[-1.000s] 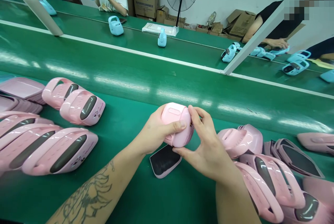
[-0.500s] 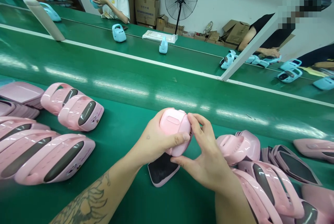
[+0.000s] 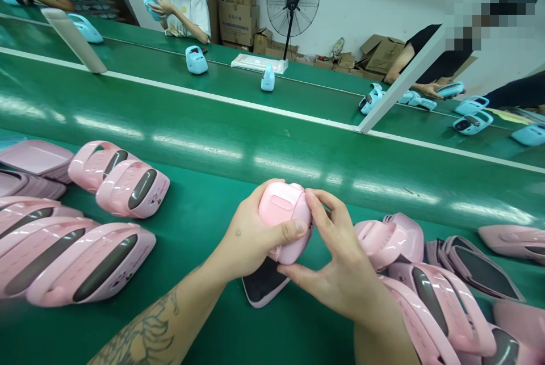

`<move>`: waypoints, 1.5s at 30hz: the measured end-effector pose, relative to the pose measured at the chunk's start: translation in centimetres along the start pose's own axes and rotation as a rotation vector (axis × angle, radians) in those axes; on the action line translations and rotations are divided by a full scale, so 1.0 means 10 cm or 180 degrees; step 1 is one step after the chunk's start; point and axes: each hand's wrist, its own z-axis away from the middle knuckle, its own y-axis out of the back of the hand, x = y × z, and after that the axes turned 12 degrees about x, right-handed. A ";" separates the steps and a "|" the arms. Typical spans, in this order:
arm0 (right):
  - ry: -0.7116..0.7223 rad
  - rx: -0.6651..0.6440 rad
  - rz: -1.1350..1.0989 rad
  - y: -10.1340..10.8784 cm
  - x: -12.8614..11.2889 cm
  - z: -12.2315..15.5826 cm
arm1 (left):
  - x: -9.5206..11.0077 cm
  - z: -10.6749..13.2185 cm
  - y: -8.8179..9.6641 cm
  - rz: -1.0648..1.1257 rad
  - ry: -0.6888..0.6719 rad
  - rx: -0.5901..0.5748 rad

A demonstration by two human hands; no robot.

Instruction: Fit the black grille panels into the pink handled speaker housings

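A rounded pink plastic housing (image 3: 279, 206) is held up in front of me, its far parts hidden. My left hand (image 3: 259, 231) is wrapped round its left side, with the thumb lying across the front. On its right edge, the fingertips of my right hand (image 3: 336, 246) touch top and bottom, so both hands have hold of it. Beneath lies a flat dark panel with a pink rim (image 3: 264, 285), partly covered by my hands. Close to my right wrist are pink handled housings (image 3: 447, 302) with dark windows.
More pink housings (image 3: 89, 263) and a stack of pink panels (image 3: 36, 158) lie at left. Dark-faced panels (image 3: 481, 265) lie at right. Beyond a white rail (image 3: 230, 99), blue housings (image 3: 196, 60) sit on a green belt. A slanted post (image 3: 404, 78) rises at right; several people work across.
Both hands and the pink housing stay nearly in place, with the housing slightly lower in view. Across the belt, the person at right has lifted a blue housing.
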 end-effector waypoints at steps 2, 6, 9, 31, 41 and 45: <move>0.0007 0.0013 0.0009 0.01 -0.02 0.00 | 0.00 0.01 0.00 -0.0010 0.0004 0.0019; 0.0009 0.0004 0.0042 0.03 -0.06 0.00 | -0.01 0.03 0.01 -0.0073 -0.0066 0.0046; 0.0057 0.0023 0.0041 0.04 -0.07 0.00 | -0.01 0.04 0.01 -0.0113 -0.0110 0.0047; 0.0331 0.0302 0.0252 -0.02 -0.10 0.01 | 0.12 0.09 0.05 -0.0175 -0.0109 -0.0012; 0.0323 0.0300 0.0299 0.00 -0.12 0.02 | 0.15 0.10 0.05 -0.0044 -0.0118 -0.0219; 0.0265 0.0224 0.0238 0.01 -0.11 0.03 | 0.13 0.09 0.05 -0.0035 -0.0184 -0.0303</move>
